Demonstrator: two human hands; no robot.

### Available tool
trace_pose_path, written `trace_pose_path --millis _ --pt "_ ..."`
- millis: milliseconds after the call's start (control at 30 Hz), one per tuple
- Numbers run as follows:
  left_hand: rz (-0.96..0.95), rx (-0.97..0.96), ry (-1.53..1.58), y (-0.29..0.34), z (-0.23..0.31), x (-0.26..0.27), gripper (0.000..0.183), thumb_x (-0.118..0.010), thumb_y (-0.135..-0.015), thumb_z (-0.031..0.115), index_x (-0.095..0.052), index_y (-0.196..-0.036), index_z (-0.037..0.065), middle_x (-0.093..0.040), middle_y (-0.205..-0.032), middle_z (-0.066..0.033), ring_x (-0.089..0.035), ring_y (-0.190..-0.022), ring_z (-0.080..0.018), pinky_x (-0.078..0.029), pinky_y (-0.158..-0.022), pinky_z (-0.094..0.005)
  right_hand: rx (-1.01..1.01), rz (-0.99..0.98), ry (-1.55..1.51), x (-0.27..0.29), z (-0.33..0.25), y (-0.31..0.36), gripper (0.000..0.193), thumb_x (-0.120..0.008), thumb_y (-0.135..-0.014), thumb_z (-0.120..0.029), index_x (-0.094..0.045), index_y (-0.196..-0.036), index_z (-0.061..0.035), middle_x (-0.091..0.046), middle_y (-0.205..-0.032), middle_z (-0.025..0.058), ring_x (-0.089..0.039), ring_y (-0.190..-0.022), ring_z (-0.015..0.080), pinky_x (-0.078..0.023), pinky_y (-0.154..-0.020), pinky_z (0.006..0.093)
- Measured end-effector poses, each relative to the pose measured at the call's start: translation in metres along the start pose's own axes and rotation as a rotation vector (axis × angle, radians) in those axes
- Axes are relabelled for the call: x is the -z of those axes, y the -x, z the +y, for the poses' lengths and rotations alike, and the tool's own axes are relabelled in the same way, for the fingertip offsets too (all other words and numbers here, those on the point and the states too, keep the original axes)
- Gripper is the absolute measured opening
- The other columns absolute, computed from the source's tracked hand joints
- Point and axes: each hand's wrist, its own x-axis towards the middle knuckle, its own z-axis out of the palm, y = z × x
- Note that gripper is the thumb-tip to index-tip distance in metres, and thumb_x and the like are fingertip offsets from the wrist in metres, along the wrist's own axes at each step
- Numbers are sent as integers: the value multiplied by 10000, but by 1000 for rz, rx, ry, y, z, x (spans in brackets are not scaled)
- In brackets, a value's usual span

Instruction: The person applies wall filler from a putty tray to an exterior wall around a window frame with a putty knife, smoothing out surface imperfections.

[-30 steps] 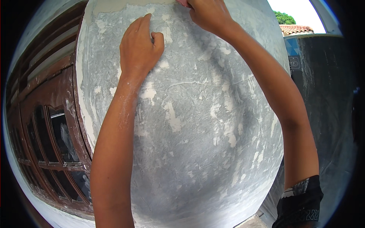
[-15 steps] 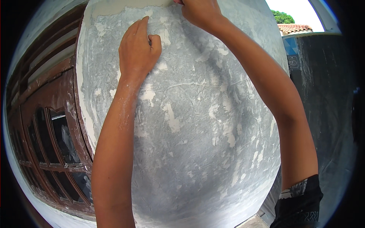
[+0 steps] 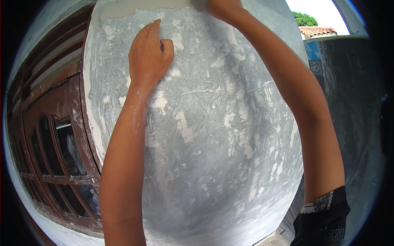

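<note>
In front of me stands a grey wall (image 3: 197, 119) with patchy pale smears of filler and a broad pale coated band (image 3: 139, 5) at its top. My left hand (image 3: 148, 55) rests on the upper left of the wall, index finger stretched up and thumb apart, holding nothing that I can see. Raised to the picture's upper edge, my right hand (image 3: 225, 9) looks curled, its fingers mostly cut off. A dark grey patch beside it at the edge may be a tool or a shadow; I cannot tell which.
On the left is a brown wooden door (image 3: 49, 106) with glass panes, beneath slatted wood (image 3: 49, 61). A dark panel (image 3: 353, 102) stands to the right, with a blue patterned patch (image 3: 312, 50). Beyond it show roof tiles (image 3: 318, 31) and a green tree (image 3: 304, 18).
My right hand has shifted slightly to the right along the top of the wall, its forearm moving with it. The left hand stays in nearly the same place.
</note>
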Motion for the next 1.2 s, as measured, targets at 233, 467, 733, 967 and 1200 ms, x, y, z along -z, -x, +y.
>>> trace_pose_path --millis 233,467,733,967,1200 --pt "-6 3 -2 3 -2 3 499 -510 -906 184 -575 -1363 -5 -604 -1361 -220 -588 -1245 -378 -448 -1072 -443 86 -139 126 -10 -19 47 152 -604 -795 -8 -738 -810 -78 -713 -777 151 -705 -793 317 -455 -806 468" --pt "18 -26 9 1 1 1 500 -540 -862 140 -583 -1314 -68 -630 -1293 -260 -599 -1212 -401 -464 -1057 -477 -8 45 -58 6 -13 6 154 -533 -981 -171 -653 -1067 -125 -715 -970 172 -691 -938 356 -441 -961 643" --pt "-18 10 -10 4 -5 5 495 -514 -904 175 -573 -1365 5 -605 -1362 -213 -590 -1244 -371 -453 -1068 -436 61 -176 28 -4 -39 44 120 -607 -814 -27 -724 -815 -56 -707 -761 150 -705 -770 326 -468 -789 506" --pt "9 -30 13 2 4 -1 492 -547 -860 135 -588 -1306 -68 -636 -1281 -259 -612 -1190 -399 -481 -1033 -472 -59 -4 3 -9 0 -3 127 -545 -926 -124 -617 -1030 -130 -722 -912 140 -710 -864 342 -461 -832 590" --pt "-15 8 -22 4 -3 4 503 -515 -900 186 -576 -1371 20 -608 -1362 -208 -590 -1250 -367 -452 -1072 -440 117 -29 -35 -18 -33 36 115 -553 -911 -117 -611 -1006 -145 -703 -907 103 -712 -866 303 -467 -822 549"
